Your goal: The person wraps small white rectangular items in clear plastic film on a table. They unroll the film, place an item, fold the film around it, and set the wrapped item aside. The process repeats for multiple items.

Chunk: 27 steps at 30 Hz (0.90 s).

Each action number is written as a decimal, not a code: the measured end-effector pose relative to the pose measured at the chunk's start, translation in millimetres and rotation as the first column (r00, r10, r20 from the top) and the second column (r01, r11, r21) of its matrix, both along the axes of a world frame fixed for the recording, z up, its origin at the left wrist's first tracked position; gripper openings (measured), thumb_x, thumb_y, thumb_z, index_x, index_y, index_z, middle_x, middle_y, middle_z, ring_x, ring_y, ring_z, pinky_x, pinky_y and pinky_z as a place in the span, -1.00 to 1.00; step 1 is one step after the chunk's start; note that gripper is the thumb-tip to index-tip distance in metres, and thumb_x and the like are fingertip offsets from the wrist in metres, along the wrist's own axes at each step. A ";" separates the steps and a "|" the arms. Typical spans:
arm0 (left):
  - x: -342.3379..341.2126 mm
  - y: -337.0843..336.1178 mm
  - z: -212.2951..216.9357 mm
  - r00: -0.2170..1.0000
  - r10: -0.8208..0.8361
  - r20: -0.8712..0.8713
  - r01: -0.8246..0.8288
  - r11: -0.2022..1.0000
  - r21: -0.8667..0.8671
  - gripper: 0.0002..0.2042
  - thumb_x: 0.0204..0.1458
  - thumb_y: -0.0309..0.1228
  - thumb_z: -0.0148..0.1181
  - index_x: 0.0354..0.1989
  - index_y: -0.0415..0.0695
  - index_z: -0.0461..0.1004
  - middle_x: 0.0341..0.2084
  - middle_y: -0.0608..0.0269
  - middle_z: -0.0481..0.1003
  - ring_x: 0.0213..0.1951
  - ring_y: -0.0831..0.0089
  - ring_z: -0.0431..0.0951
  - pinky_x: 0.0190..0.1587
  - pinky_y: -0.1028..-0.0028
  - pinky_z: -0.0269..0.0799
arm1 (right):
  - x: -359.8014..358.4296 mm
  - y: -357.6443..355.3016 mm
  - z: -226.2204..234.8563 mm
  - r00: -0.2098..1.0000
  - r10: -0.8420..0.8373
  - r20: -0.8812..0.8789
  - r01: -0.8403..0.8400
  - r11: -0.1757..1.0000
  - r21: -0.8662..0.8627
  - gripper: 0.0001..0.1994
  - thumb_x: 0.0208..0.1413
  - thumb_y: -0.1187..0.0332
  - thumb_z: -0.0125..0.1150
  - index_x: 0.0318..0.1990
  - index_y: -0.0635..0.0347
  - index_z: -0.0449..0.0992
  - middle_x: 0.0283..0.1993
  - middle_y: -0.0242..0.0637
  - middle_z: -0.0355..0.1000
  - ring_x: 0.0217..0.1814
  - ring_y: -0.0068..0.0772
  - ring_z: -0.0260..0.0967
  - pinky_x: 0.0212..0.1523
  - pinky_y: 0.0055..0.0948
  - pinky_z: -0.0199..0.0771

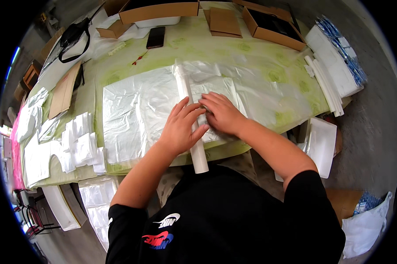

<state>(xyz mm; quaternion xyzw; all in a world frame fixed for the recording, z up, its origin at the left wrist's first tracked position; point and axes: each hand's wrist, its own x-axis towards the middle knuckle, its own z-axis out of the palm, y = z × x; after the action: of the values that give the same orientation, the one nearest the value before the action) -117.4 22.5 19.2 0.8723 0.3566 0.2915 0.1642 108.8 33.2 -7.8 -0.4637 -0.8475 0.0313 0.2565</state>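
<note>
A long white tube or roll (199,156) lies front to back across the table, its near end sticking out past the table's edge toward me. Clear plastic film (128,112) is spread flat beneath it and to both sides. My left hand (177,126) rests over the tube's middle, fingers spread and thumb apart. On the tube's right side, my right hand (223,113) lies palm down over the film, its fingers slightly bent and their tips near the tube. What is under the right palm is hidden.
Folded white bags or sheets (82,143) lie at the left. A dark phone (156,37), cardboard boxes (273,28) and a black bag (74,35) sit at the back. White rolls (324,83) and a white box (335,61) with blue-white packets stand at the right. A white bin (320,147) is below.
</note>
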 end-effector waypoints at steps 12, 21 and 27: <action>-43.2 -34.8 -0.7 0.974 0.226 0.018 -0.223 0.970 -0.091 -0.44 0.04 -0.20 0.30 0.26 -0.07 0.45 0.38 0.06 0.30 0.39 0.06 0.29 0.42 -0.04 0.11 | 129.0 162.4 23.2 0.714 -0.623 0.319 0.674 0.490 -0.552 -0.27 0.18 -0.13 0.21 0.33 0.26 0.41 0.38 0.10 0.35 0.40 0.07 0.33 0.39 -0.15 0.29; -41.8 -34.3 1.0 0.977 0.210 0.023 -0.208 0.976 -0.064 -0.44 0.05 -0.28 0.27 0.27 -0.16 0.42 0.36 -0.06 0.31 0.34 -0.04 0.32 0.41 0.04 0.14 | 202.8 100.9 20.6 0.823 -0.567 -0.010 0.567 0.823 0.019 -0.43 0.09 0.10 0.38 0.28 -0.04 0.49 0.27 0.04 0.43 0.40 0.04 0.30 0.40 -0.10 0.26; -46.0 -36.2 -3.8 0.967 0.253 0.035 -0.249 0.964 -0.091 -0.43 0.04 -0.21 0.32 0.27 -0.07 0.44 0.39 0.10 0.30 0.35 0.07 0.33 0.42 -0.02 0.11 | -1.3 77.7 25.1 0.891 -0.395 0.222 0.450 0.831 -0.328 -0.42 0.11 -0.11 0.28 0.29 -0.24 0.49 0.62 -0.10 -0.05 0.65 0.08 -0.20 0.55 0.19 -0.15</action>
<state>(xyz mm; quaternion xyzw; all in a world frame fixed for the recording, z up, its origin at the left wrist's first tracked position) -163.3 -13.6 15.4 0.8052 0.4726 0.3146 0.1713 107.4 110.9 17.3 -0.6808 -0.7185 0.0992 0.1025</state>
